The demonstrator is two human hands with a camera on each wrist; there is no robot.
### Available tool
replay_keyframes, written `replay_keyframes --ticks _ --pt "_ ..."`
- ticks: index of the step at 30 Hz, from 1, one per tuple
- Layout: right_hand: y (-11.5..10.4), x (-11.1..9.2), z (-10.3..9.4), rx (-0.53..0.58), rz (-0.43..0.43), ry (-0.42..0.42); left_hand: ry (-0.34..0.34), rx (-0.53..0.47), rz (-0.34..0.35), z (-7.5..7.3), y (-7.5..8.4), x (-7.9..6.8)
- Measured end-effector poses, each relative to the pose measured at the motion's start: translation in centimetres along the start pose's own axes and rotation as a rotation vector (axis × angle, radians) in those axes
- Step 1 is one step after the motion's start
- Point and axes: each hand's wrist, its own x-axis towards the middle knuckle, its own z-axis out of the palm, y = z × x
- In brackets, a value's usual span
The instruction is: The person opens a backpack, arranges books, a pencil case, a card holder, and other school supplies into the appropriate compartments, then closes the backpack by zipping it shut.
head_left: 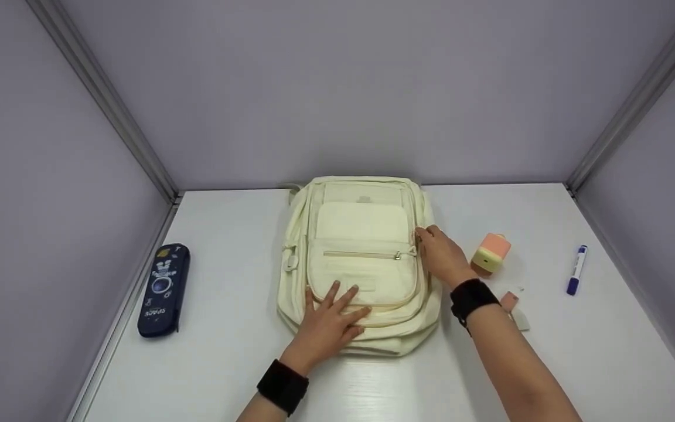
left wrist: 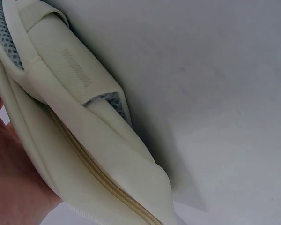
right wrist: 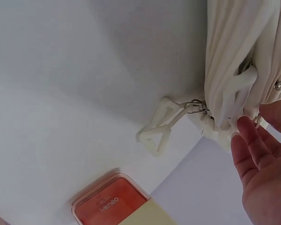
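Observation:
A cream backpack (head_left: 361, 223) lies on its back on the white table, front pockets facing up. My left hand (head_left: 327, 329), fingers spread, rests on the lower part of its front pocket. The left wrist view shows part of this hand (left wrist: 14, 178) beside the bag's side, with a zipper (left wrist: 98, 173) and a shoulder strap. At the pocket's right edge, my right hand (head_left: 444, 253) pinches a small zipper pull, mostly hidden by the fingertips. In the right wrist view, the right hand (right wrist: 267, 173) is against the bag's side, near white zipper tabs (right wrist: 157, 136).
A navy space-print pencil case (head_left: 163, 291) lies at the left. Right of the bag stand an orange-and-yellow box-shaped item (head_left: 491, 253), a small pink-and-white item (head_left: 510, 302) partly behind my forearm, and a blue-capped marker (head_left: 577, 269). Grey panels enclose the table.

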Motion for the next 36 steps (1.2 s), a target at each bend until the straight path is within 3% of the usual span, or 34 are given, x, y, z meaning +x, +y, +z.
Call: replay_keyframes --ticks 6,14,18,26,36 --pt "0.3 -0.2 0.2 0.012 0.065 0.011 -0.016 0.003 -0.018 0.0 0.2 0.1" --pt "0.1 0.0 -0.4 -0.116 0.083 0.094 -0.093 0.012 -0.068 0.4 0.7 0.6" --pt "-0.1 0.2 -0.7 -0.113 0.101 0.107 -0.117 0.025 -0.084 0.6 0.7 0.9" --pt "-0.5 -0.5 -1.0 0.048 0.182 -0.012 -0.166 0.023 -0.112 0.4 0.8 1.5" --pt "-0.9 -2.6 -0.9 0.038 0.129 -0.053 -0.167 0.023 -0.138 0.6 0.5 2.4"
